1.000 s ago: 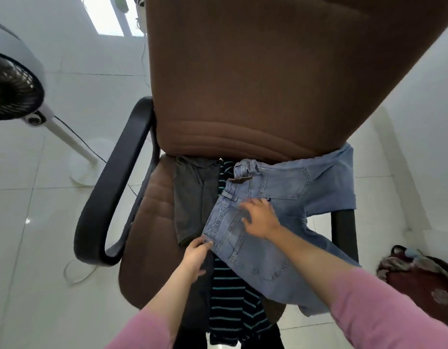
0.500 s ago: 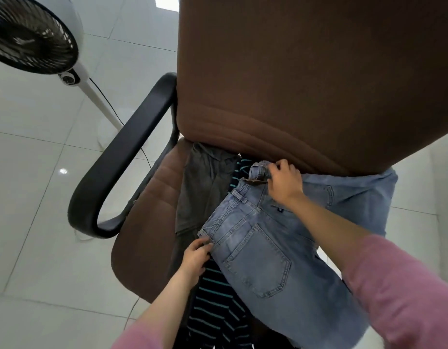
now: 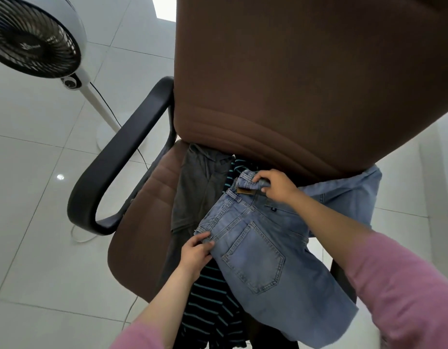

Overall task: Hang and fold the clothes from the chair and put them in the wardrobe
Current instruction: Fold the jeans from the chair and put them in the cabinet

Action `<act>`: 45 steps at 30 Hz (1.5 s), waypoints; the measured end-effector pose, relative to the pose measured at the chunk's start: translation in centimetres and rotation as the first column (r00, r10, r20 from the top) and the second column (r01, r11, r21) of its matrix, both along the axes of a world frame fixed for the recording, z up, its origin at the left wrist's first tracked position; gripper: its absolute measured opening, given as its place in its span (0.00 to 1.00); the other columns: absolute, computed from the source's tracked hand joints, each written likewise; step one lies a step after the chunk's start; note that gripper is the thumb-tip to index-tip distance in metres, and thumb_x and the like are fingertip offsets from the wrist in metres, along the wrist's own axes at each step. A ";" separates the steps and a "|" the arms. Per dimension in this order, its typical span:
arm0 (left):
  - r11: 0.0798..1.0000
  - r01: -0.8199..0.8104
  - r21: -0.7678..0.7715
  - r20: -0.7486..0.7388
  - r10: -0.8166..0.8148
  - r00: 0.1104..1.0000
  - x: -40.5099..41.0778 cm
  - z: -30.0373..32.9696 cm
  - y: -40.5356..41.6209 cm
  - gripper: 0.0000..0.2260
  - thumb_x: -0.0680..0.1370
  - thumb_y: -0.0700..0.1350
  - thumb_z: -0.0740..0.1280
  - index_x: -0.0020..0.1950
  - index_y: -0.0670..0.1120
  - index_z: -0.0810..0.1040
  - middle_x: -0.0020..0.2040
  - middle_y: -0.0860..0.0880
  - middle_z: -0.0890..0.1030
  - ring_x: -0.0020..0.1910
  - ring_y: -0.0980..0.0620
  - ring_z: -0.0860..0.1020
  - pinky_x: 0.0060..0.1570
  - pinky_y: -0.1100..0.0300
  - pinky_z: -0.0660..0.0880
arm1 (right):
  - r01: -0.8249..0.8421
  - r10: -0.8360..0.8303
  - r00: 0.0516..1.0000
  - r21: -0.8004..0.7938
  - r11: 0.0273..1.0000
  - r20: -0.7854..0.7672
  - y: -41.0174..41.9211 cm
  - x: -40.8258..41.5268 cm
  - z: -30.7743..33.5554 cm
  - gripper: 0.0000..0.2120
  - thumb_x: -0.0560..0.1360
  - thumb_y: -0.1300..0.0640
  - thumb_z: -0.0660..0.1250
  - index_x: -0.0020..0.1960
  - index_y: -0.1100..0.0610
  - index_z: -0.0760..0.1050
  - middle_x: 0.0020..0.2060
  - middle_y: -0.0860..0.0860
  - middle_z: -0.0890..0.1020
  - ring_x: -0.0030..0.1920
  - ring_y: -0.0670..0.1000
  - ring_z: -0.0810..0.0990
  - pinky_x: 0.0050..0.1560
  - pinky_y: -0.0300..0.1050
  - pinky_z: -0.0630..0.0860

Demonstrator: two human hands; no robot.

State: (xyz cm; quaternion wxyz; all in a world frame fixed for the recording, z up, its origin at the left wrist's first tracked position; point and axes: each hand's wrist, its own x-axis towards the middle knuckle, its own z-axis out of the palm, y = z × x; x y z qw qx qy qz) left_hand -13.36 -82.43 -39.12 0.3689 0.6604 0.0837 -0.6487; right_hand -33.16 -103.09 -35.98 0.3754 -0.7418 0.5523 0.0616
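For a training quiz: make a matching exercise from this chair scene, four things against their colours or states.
Things:
1. jeans
2. armrest
3. striped top
4. fan

Descriptions:
A. black, curved
B. light blue, gripped at the waistband by the left hand and right hand
C. white housing, dark grille
D. dark with teal stripes, under the jeans

Pairs: 1-B, 2-A, 3-D, 4-C

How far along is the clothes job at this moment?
Early. Nothing looks hung or folded, and no wardrobe is in view. In hand: the left hand and right hand each have a grip on the waistband of the jeans, which lie on the chair. Left: the grey garment and striped top lie beneath them.
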 end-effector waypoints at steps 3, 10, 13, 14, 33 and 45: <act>1.000 -0.004 -0.020 -0.036 0.003 0.999 -0.3 1.2 0.0 0.13 0.74 0.27 0.64 0.53 0.42 0.77 0.52 0.40 0.79 0.45 0.46 0.79 0.37 0.55 0.77 | -0.005 0.005 0.999 0.016 1.000 0.037 0.7 0.4 1.8 0.19 0.72 0.69 0.66 0.56 0.50 0.78 0.54 0.54 0.75 0.56 0.56 0.75 0.58 0.53 0.74; 0.977 0.094 -0.190 0.014 -0.093 0.996 -1.2 5.5 -0.3 0.09 0.75 0.32 0.67 0.49 0.45 0.78 0.53 0.43 0.79 0.51 0.45 0.79 0.52 0.50 0.77 | 0.202 -0.192 0.975 -0.083 0.976 0.112 3.3 -0.3 8.3 0.20 0.66 0.62 0.77 0.57 0.55 0.79 0.59 0.50 0.80 0.61 0.50 0.76 0.65 0.44 0.70; 0.937 0.173 -0.303 0.075 -0.158 0.985 -1.4 8.5 -1.0 0.09 0.74 0.34 0.70 0.49 0.46 0.79 0.51 0.45 0.79 0.50 0.47 0.79 0.52 0.53 0.77 | 0.319 -0.275 0.935 -0.192 0.928 0.225 5.2 -1.8 12.0 0.19 0.64 0.61 0.78 0.54 0.54 0.80 0.53 0.49 0.81 0.57 0.50 0.79 0.63 0.49 0.72; 0.917 0.197 -0.346 0.093 -0.175 0.980 -1.5 9.8 -1.3 0.09 0.73 0.34 0.71 0.49 0.46 0.79 0.49 0.45 0.78 0.47 0.48 0.80 0.49 0.56 0.78 | 0.349 -0.294 0.922 -0.216 0.912 0.251 5.9 -2.5 13.4 0.18 0.65 0.62 0.78 0.54 0.54 0.80 0.53 0.48 0.80 0.56 0.50 0.79 0.63 0.48 0.72; -0.037 0.666 -0.745 0.641 -0.315 0.700 -16.6 38.4 7.0 0.18 0.64 0.39 0.79 0.50 0.50 0.80 0.47 0.47 0.83 0.46 0.50 0.82 0.51 0.58 0.79 | 0.769 -0.373 0.636 -0.595 0.233 0.676 30.7 -19.1 36.4 0.20 0.69 0.68 0.73 0.58 0.53 0.78 0.51 0.47 0.81 0.49 0.43 0.80 0.52 0.33 0.77; -0.527 0.684 -0.505 0.862 -0.255 0.439 -28.6 51.7 16.4 0.15 0.73 0.29 0.68 0.58 0.39 0.77 0.42 0.47 0.79 0.38 0.54 0.80 0.40 0.66 0.79 | 0.793 -0.094 0.605 -0.588 0.161 0.790 49.0 -22.5 42.7 0.20 0.73 0.66 0.68 0.63 0.52 0.74 0.57 0.49 0.80 0.56 0.49 0.80 0.58 0.44 0.77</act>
